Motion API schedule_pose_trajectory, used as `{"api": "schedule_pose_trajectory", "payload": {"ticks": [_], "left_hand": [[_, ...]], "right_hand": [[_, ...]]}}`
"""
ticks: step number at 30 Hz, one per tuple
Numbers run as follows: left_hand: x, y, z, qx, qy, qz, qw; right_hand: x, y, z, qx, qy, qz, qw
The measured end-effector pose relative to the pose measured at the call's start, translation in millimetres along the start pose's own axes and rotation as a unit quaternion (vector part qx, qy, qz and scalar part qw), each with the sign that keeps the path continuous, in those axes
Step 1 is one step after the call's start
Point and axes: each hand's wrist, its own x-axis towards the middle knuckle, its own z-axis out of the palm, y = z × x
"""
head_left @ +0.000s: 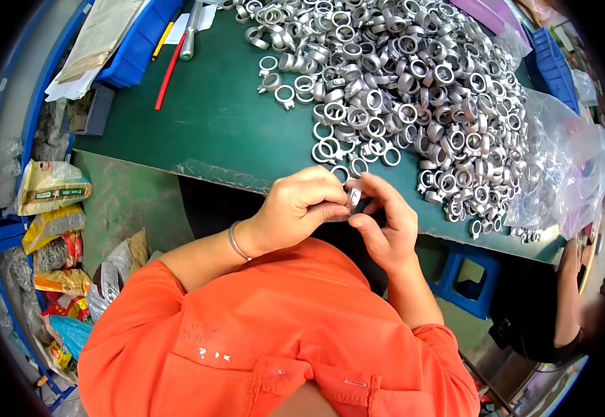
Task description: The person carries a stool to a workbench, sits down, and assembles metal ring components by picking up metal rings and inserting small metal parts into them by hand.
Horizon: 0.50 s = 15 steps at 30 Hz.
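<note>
Just in front of the table's near edge, my left hand pinches a small metal ring part between thumb and fingers. My right hand is at the ring's other side, its thumb and forefinger curved apart around something dark and small that I cannot make out. Beyond both hands, a large heap of grey metal rings covers much of the green table. A few loose rings lie flat close to my fingertips.
A red pen, a yellow pencil and a metal tool lie at the back left near a blue bin. Clear plastic bags are at the right. A blue stool and another person's arm are at lower right.
</note>
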Motion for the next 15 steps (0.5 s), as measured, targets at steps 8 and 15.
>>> {"api": "schedule_pose_trajectory", "payload": {"ticks": [8,15], "left_hand": [[-0.9,-2.6,1.6,0.003,0.004,0.011,1.000],[0.8,-2.9,0.1,-0.176,0.002,-0.095,0.980]], "right_hand": [[2.0,3.6,-0.3,-0.091,-0.024,-0.058,0.994],[0.0,3.6,3.8,-0.058,0.046,-0.067,0.995]]}}
